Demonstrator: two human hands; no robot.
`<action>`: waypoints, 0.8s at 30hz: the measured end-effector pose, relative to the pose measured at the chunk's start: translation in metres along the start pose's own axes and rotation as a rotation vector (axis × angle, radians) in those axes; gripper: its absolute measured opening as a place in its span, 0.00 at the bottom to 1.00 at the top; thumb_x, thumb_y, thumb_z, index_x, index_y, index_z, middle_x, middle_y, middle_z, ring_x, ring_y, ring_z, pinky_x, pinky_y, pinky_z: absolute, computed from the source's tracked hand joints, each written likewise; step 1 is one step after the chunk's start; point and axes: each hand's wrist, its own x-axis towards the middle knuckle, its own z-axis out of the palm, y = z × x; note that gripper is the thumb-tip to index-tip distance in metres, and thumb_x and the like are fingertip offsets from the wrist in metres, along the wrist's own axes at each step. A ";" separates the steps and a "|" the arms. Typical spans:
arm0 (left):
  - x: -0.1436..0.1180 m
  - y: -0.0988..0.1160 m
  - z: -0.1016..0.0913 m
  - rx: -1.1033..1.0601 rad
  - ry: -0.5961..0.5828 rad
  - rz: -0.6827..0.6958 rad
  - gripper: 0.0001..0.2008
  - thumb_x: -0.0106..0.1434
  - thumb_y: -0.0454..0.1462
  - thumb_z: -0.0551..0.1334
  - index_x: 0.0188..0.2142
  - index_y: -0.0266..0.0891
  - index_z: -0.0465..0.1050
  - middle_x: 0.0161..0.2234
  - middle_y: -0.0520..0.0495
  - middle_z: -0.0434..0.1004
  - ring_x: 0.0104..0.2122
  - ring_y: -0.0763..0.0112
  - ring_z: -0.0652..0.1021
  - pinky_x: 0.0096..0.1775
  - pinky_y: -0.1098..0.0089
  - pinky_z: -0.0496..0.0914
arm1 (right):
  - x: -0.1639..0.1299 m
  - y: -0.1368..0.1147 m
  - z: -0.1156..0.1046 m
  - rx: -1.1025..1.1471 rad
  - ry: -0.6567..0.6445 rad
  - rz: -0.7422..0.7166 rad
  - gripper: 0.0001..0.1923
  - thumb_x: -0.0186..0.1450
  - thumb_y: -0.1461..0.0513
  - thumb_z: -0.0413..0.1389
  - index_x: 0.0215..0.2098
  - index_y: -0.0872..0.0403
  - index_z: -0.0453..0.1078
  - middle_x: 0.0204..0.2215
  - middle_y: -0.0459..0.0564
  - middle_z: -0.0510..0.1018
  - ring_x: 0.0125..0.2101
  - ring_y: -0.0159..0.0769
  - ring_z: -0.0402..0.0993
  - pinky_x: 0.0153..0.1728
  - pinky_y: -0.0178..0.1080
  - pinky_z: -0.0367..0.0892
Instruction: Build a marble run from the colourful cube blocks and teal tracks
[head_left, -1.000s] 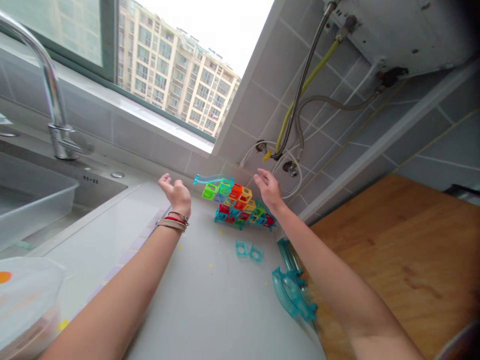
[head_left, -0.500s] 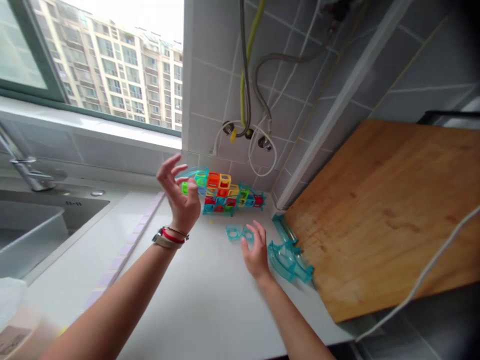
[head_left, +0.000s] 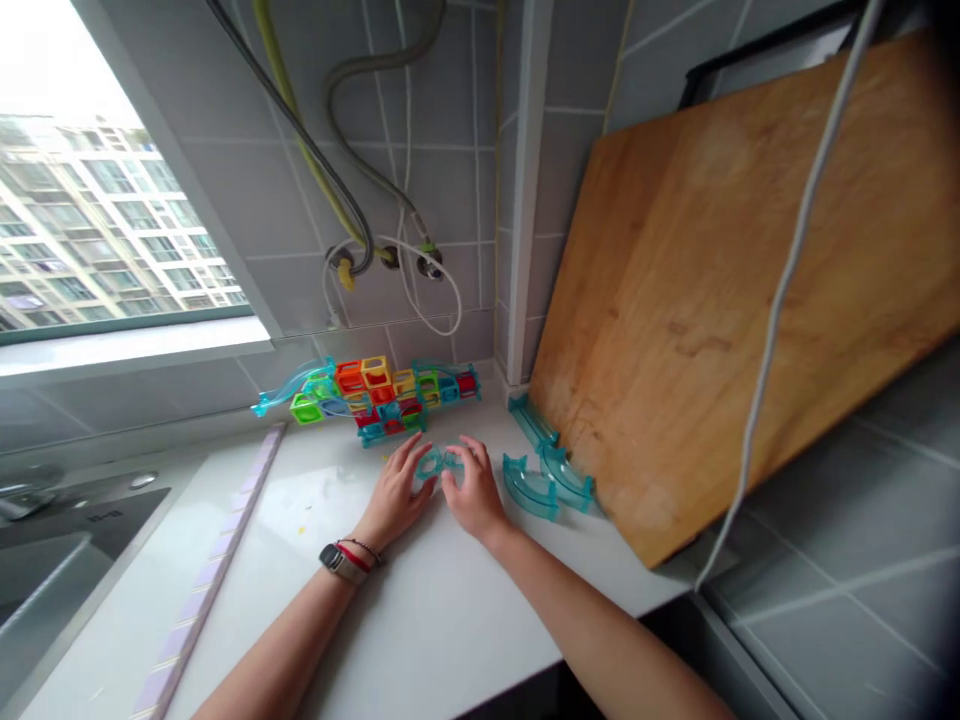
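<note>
Teal double-ring piece (head_left: 441, 462) lies flat on the white tabletop (head_left: 420, 600), a see-through turquoise plastic part made of two joined loops side by side, like a small figure eight. I see it between my two hands, just in front of the coloured block structure (head_left: 382, 392). My left hand (head_left: 396, 494) rests palm down with its fingers (head_left: 409, 458) stretched to the piece's left loop, touching it or just about; the fingers are spread and not wrapped round anything. My right hand (head_left: 472, 490) comes in from the other side, its fingertips (head_left: 466, 455) curled at the right loop; I cannot tell whether they pinch the piece or only rest on it. A watch and a red band (head_left: 346, 558) sit on the left wrist.

The block structure is a low stack of open cube frames in green, orange, yellow, red and teal, standing against the tiled wall (head_left: 450, 150), with a clear blue chute (head_left: 283, 390) sticking out to its left. Just right of my right hand lie curved teal track pieces (head_left: 546, 478), close to the foot of a wooden board (head_left: 720, 290) that leans on the wall.
</note>
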 end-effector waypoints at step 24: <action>-0.019 0.000 -0.016 -0.171 0.089 -0.205 0.12 0.68 0.42 0.60 0.49 0.46 0.74 0.59 0.39 0.70 0.59 0.54 0.74 0.61 0.53 0.67 | 0.116 0.005 -0.113 -0.796 -0.233 0.157 0.18 0.66 0.58 0.57 0.51 0.57 0.77 0.50 0.66 0.78 0.52 0.56 0.75 0.51 0.50 0.69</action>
